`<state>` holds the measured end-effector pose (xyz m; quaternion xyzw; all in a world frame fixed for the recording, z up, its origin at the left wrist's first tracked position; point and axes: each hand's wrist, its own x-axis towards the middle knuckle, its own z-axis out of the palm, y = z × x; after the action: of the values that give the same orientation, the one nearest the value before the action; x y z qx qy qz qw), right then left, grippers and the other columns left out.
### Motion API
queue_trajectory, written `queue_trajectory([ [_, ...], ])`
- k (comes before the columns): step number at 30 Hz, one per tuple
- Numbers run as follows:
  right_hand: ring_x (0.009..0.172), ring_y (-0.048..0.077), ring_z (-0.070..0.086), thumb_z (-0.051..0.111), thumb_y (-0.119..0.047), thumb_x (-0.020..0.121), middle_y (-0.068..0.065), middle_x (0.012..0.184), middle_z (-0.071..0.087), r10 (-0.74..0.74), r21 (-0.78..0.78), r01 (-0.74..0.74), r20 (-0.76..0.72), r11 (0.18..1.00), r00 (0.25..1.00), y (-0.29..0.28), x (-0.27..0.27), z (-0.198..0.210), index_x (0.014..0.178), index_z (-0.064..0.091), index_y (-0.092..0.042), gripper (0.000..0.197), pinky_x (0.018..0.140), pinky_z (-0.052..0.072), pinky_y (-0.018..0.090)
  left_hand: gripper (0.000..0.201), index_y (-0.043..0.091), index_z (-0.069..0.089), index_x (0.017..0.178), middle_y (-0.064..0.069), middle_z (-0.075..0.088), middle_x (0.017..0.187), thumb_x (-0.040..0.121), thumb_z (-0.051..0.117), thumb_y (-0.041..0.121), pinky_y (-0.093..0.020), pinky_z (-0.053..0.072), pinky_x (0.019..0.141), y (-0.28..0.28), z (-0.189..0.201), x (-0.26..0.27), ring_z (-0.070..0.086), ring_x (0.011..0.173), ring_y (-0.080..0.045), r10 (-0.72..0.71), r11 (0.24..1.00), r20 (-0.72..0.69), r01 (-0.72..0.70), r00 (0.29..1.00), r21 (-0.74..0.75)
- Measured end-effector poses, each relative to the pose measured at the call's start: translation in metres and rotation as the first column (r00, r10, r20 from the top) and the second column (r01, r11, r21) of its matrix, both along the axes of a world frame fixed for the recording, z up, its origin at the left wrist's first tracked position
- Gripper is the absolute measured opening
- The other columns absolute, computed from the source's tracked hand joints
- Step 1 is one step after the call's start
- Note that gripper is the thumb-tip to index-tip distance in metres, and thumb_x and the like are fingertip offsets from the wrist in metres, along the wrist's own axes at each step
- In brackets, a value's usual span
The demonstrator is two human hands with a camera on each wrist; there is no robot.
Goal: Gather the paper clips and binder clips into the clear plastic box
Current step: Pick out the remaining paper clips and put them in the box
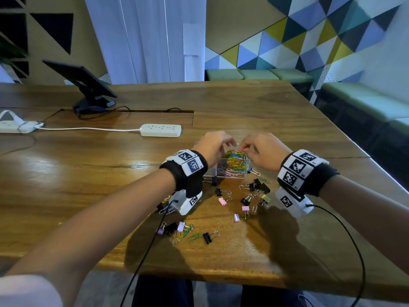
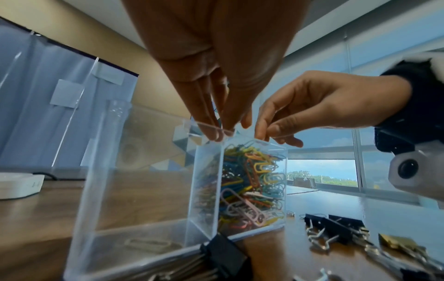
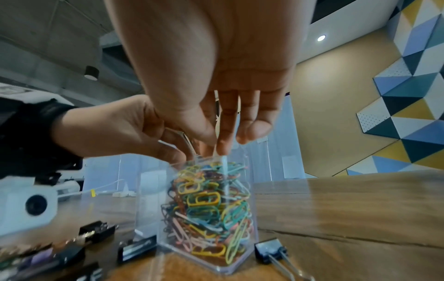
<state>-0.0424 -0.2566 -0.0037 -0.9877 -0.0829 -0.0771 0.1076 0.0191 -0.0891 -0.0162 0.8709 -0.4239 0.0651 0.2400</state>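
The clear plastic box (image 1: 232, 173) stands on the wooden table (image 1: 265, 111) in front of the person, split by an inner wall into 2 compartments. The right compartment is packed to the rim with coloured paper clips (image 2: 252, 186); the left one holds a single pale paper clip (image 2: 150, 244) lying flat on its floor.

Both hands are over the top of the box. The left hand (image 1: 213, 147) points its fingers down, close together, with the fingertips (image 2: 216, 136) touching the box's upper edge at the dividing wall — whether they pinch anything cannot be told. The right hand (image 1: 263, 151) also reaches down, thumb and fingers drawn together at the rim above the full compartment; what they grip, if anything, is too blurred to tell.

Loose binder clips lie on the table near the box: black ones (image 1: 257, 185) just to its right front, pink ones (image 1: 222, 200) nearer the person, and a black binder clip (image 1: 208, 237) close to the table edge beside a green paper clip (image 1: 193, 237). Another black binder clip (image 2: 223, 252) touches the box's front base.

Farther back lie a white power strip (image 1: 161, 130) and a dark tablet stand (image 1: 88, 85).
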Motion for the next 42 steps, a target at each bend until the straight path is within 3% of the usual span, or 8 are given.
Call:
queue_trajectory([
  [6, 0.108, 0.019, 0.056, 0.043, -0.019, 0.095, 0.002, 0.12, 0.057, 0.016, -0.097, -0.024, -0.08, 0.995, 0.997, 0.006, -0.003, -0.005, 0.119, 0.06, -0.02, 0.03, 0.095, 0.047, 0.038, 0.026, 0.016, 0.064, 0.115, -0.004, 0.059, 0.115, 0.093, 0.051, 0.011, -0.034, 0.044, 0.094, 0.009, -0.006, 0.004, 0.051, 0.11, -0.02, -0.052, 0.972, 0.096, 0.028, 0.994, 0.231],
  [13, 0.106, 0.019, 0.056, 0.043, -0.021, 0.095, 0.003, 0.126, 0.053, 0.031, -0.087, -0.037, -0.074, 0.996, 0.997, 0.008, -0.009, -0.003, 0.124, 0.056, -0.021, 0.031, 0.093, 0.048, 0.035, 0.037, 0.016, 0.052, 0.129, -0.001, 0.064, 0.115, 0.093, 0.048, 0.008, -0.019, 0.039, 0.09, 0.021, 0.004, -0.004, 0.056, 0.105, -0.012, -0.033, 0.992, 0.005, 0.032, 0.999, 0.121],
  [16, 0.097, 0.015, 0.055, 0.049, -0.021, 0.093, 0.002, 0.117, 0.056, 0.079, -0.053, -0.078, 0.011, 0.996, 0.997, 0.015, -0.014, -0.001, 0.122, 0.056, -0.02, 0.031, 0.086, 0.049, 0.031, 0.028, 0.014, 0.058, 0.119, 0.001, 0.064, 0.107, 0.091, 0.052, 0.009, -0.018, 0.041, 0.088, 0.04, 0.011, -0.011, 0.054, 0.095, -0.006, -0.04, 0.997, 0.005, 0.039, 0.999, 0.065],
  [19, 0.096, 0.013, 0.054, 0.051, -0.022, 0.091, -0.002, 0.109, 0.057, 0.157, -0.056, -0.155, 0.042, 0.986, 0.987, 0.032, -0.022, -0.004, 0.116, 0.06, -0.021, 0.026, 0.085, 0.049, 0.031, 0.013, 0.015, 0.061, 0.102, 0.006, 0.057, 0.096, 0.091, 0.055, 0.016, -0.024, 0.046, 0.086, 0.067, 0.013, -0.02, 0.049, 0.086, -0.006, -0.012, 0.985, -0.045, 0.02, 0.999, 0.171],
  [23, 0.089, 0.0, 0.046, 0.05, -0.024, 0.091, -0.013, 0.099, 0.058, 0.311, -0.089, -0.322, -0.117, 0.942, 0.943, 0.057, -0.034, -0.014, 0.102, 0.065, -0.023, 0.019, 0.087, 0.048, 0.027, 0.009, 0.021, 0.061, 0.097, 0.01, 0.058, 0.094, 0.088, 0.059, 0.022, -0.017, 0.045, 0.076, 0.099, 0.003, -0.035, 0.054, 0.085, -0.006, 0.043, 0.92, -0.195, 0.037, 0.98, 0.39],
  [26, 0.096, 0.003, 0.053, 0.051, -0.03, 0.092, -0.012, 0.103, 0.06, 0.403, -0.114, -0.452, -0.3, 0.885, 0.865, 0.078, -0.049, -0.024, 0.104, 0.064, -0.025, 0.018, 0.09, 0.046, 0.022, 0.013, 0.022, 0.063, 0.096, 0.012, 0.057, 0.088, 0.086, 0.063, 0.03, -0.011, 0.036, 0.062, 0.118, -0.009, -0.039, 0.052, 0.081, -0.006, 0.095, 0.844, -0.21, 0.033, 0.973, 0.536],
  [33, 0.098, 0.014, 0.055, 0.053, -0.048, 0.087, -0.004, 0.1, 0.061, 0.472, -0.091, -0.564, -0.448, 0.821, 0.759, 0.109, -0.067, -0.034, 0.111, 0.06, -0.022, 0.035, 0.086, 0.05, 0.038, 0.03, 0.02, 0.057, 0.094, 0.008, 0.056, 0.084, 0.077, 0.071, 0.04, -0.016, 0.036, 0.057, 0.139, -0.026, -0.043, 0.052, 0.076, -0.01, 0.227, 0.836, -0.246, -0.059, 0.942, 0.546],
  [42, 0.097, 0.014, 0.056, 0.055, -0.042, 0.089, -0.003, 0.101, 0.063, 0.5, -0.068, -0.59, -0.457, 0.805, 0.735, 0.124, -0.068, -0.032, 0.107, 0.064, -0.019, 0.031, 0.085, 0.049, 0.035, 0.026, 0.018, 0.064, 0.1, 0.007, 0.057, 0.087, 0.08, 0.071, 0.033, -0.011, 0.032, 0.056, 0.137, -0.027, -0.046, 0.049, 0.075, -0.007, 0.203, 0.86, -0.264, -0.043, 0.943, 0.508],
])
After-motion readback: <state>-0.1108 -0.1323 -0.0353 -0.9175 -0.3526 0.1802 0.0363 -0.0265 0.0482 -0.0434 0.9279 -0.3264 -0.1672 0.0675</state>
